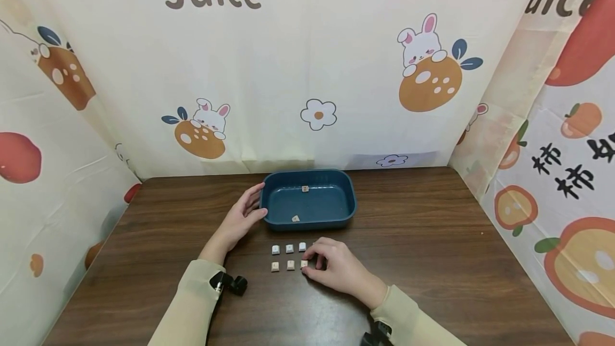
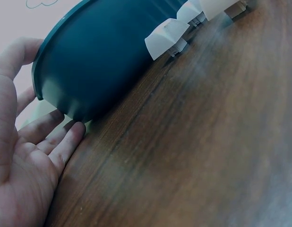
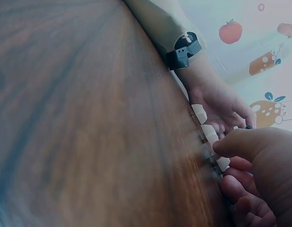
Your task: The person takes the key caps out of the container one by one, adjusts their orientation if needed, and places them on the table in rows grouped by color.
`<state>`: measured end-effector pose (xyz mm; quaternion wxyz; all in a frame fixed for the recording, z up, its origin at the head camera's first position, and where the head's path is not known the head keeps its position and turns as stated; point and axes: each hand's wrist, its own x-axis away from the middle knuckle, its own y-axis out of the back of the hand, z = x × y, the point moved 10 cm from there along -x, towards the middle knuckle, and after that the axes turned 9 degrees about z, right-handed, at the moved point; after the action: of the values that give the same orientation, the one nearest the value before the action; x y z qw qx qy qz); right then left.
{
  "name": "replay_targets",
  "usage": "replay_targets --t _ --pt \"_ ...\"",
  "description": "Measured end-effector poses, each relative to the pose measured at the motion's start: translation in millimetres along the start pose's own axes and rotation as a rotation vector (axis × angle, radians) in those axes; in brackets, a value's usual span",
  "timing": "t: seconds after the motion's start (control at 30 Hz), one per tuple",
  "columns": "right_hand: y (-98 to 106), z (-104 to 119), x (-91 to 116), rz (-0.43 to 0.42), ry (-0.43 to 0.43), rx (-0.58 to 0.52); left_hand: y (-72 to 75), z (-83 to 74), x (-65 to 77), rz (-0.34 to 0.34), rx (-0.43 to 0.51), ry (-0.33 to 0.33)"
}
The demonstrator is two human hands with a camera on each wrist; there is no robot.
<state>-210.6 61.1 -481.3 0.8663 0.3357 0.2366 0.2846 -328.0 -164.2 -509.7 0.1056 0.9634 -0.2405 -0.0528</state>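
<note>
My left hand [image 1: 239, 222] rests against the left end of a dark blue tray [image 1: 307, 225], thumb and fingertips at its rim and outer wall. The fingers are fairly straight in the left wrist view. In front of the tray, small pale keycaps stand in two short rows. My right hand [image 1: 340, 267] pinches a beige keycap [image 1: 304, 264] at the right end of the nearer row, between thumb and forefinger. White keycaps [image 1: 289, 249] form the farther row; its right end is partly hidden behind the right hand. Two keycaps lie inside the tray, one a beige keycap [image 1: 295, 219].
The brown wooden table [image 1: 432, 239] spreads around the tray and rows. A printed cloth [image 1: 269, 57] hangs behind and at both sides. Black wrist cameras sit on both sleeves, one camera [image 1: 230, 284] just left of the keycaps.
</note>
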Motion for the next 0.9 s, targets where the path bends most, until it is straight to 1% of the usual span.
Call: replay_targets --t 0.4,0.67,0.9 --pt "3 0 0 -0.033 0.007 -0.026 0.6 1.7 0.5 0.002 0.002 -0.001" --pt "10 2 0 -0.074 0.038 -0.043 0.7 1.0 -0.3 0.001 0.001 -0.008" --pt "16 2 0 -0.070 0.015 -0.055 0.4 0.6 -0.5 0.003 0.006 -0.002"
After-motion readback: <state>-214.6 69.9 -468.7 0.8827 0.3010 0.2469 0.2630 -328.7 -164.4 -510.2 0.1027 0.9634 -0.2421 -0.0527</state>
